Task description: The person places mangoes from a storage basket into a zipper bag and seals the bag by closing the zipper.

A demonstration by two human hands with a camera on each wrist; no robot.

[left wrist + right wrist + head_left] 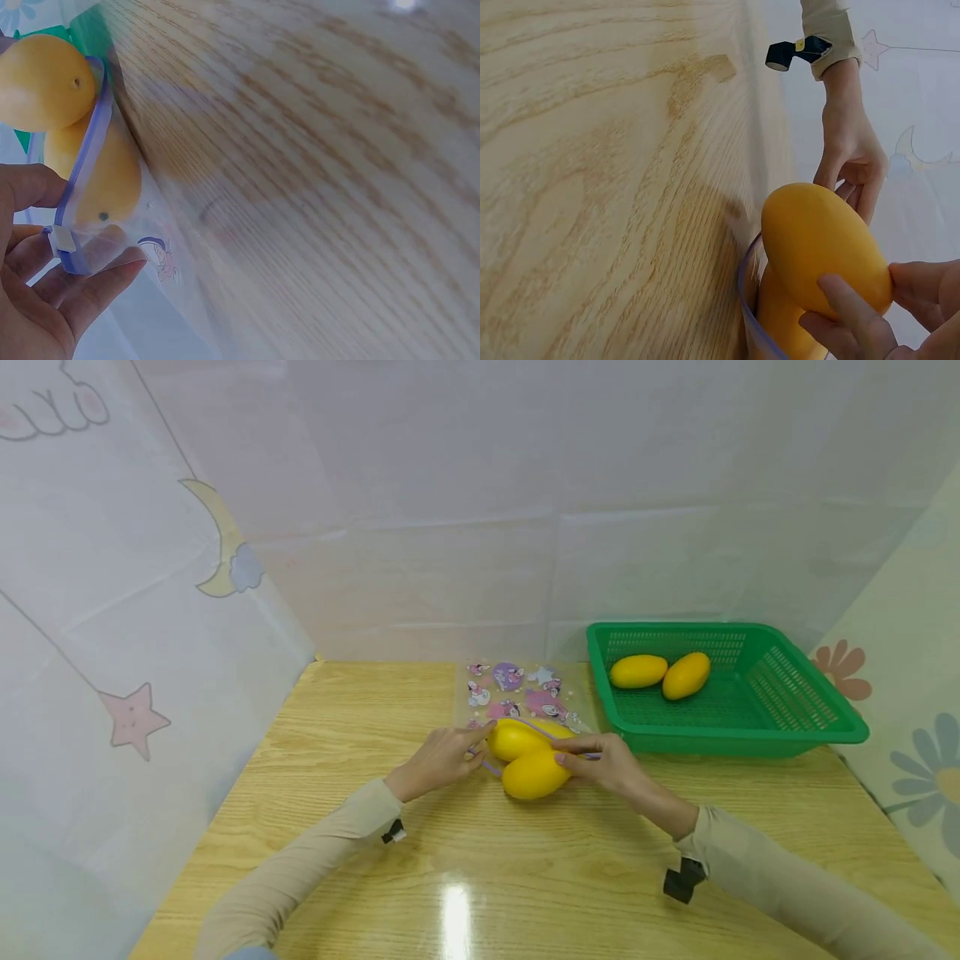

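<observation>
A clear zip bag [506,702] with cartoon prints and a purple zip edge lies on the table, its mouth facing the person. My left hand [442,762] holds the left end of that edge; the left wrist view shows a white slider [64,238] by the fingers. Yellow mango-shaped fruit [112,176] lies inside the bag. Another mango [534,775] is at the mouth, partly overlapping the fruit inside. My right hand [607,764] grips this mango by its right end, thumb and fingers on its skin [821,240]. The bag's right edge is partly hidden by the right hand.
A green plastic basket [738,739] stands on the table at the right, beside the bag. Two mangoes [637,672] lie in its left part. A patterned sheet [450,568] hangs behind the wooden table [360,893] and along its sides.
</observation>
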